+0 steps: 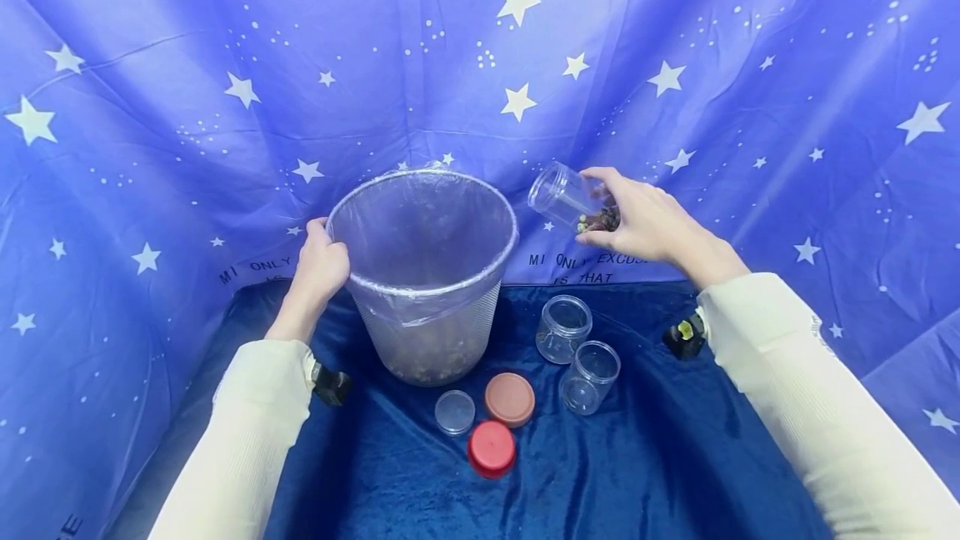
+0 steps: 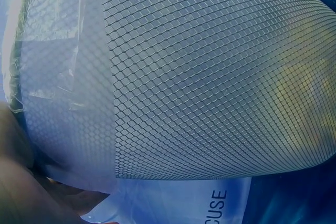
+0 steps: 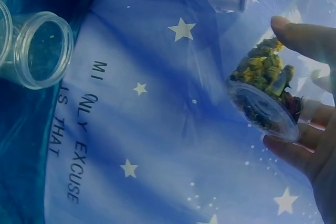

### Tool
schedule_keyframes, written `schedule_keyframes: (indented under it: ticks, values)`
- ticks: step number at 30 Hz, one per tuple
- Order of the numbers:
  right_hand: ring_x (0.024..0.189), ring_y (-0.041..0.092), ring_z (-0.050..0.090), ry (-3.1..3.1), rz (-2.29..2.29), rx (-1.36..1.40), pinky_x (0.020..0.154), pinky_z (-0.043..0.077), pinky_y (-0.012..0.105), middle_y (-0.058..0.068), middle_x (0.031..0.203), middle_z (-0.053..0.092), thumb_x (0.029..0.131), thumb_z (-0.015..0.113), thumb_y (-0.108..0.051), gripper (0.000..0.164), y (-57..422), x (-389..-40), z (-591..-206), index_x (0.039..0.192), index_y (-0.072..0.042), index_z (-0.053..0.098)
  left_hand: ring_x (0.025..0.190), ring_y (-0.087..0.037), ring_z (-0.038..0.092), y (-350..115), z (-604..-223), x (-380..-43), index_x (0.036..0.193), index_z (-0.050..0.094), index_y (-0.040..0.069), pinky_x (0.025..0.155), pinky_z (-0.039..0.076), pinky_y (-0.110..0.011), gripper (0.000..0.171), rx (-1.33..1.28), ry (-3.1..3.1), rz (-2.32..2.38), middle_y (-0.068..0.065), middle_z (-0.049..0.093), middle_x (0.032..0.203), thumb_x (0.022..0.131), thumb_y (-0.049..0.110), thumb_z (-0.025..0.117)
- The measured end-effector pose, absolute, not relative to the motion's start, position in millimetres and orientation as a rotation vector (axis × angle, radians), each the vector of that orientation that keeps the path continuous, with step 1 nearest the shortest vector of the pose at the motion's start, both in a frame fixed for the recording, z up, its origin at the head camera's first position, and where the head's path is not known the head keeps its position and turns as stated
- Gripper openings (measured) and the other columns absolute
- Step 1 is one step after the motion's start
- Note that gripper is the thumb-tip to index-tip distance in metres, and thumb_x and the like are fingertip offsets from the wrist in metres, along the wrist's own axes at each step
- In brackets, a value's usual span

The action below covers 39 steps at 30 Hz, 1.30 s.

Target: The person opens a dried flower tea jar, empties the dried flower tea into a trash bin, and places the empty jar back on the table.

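A mesh wastebasket (image 1: 427, 332) lined with a clear plastic bag stands on the dark blue cloth, with some yellowish bits low inside it. My left hand (image 1: 322, 261) grips its rim at the left side, the thumb and fingers over the bag's edge. To the right of the basket, my right hand (image 1: 637, 215) holds a clear jar (image 1: 558, 194) up in the air, tilted with its open mouth toward the basket. Dried flowers (image 3: 265, 69), yellow-green and dark, lie at the bottom end of that jar, as the right wrist view shows.
Two open clear jars, one behind (image 1: 564, 330) and one in front (image 1: 590, 377), stand right of the basket. Before it lie a clear lid (image 1: 454, 412), an orange-brown lid (image 1: 510, 399) and a red lid (image 1: 492, 448). A starry blue curtain (image 1: 405, 48) hangs behind.
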State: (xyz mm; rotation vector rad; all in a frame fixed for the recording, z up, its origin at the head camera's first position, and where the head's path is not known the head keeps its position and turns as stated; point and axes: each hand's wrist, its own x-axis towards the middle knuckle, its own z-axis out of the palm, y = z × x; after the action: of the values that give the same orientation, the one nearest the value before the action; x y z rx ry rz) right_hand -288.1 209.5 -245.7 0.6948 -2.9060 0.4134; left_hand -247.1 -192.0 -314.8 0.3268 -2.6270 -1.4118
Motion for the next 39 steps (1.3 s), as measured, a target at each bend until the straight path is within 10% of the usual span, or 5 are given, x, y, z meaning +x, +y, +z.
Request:
schedule_keyframes:
  ticks: [22, 39]
  values:
    - [0.098, 0.032, 0.058, -2.897, 0.096, 0.931, 0.082, 0.051, 0.055, 0.015, 0.125, 0.055, 0.086, 0.075, -0.029, 0.088, 174, -301, -236, 0.154, -0.037, 0.02, 0.144, -0.045, 0.031, -192, -314, -247, 0.153, 0.017, 0.002, 0.117, 0.024, -0.057, 0.061, 0.339, -2.658, -1.371, -0.026, 0.033, 0.155, 0.093, 0.01, 0.028]
    - [0.09, 0.035, 0.059, -2.743, -0.049, 1.03, 0.077, 0.051, 0.051, 0.014, 0.109, 0.057, 0.082, 0.078, -0.021, 0.079, 152, -302, -240, 0.149, -0.021, 0.035, 0.144, -0.045, 0.03, -194, -314, -249, 0.153, 0.017, 0.0, 0.117, 0.023, -0.058, 0.062, 0.315, -2.689, -1.342, -0.027, 0.033, 0.155, 0.093, 0.01, 0.028]
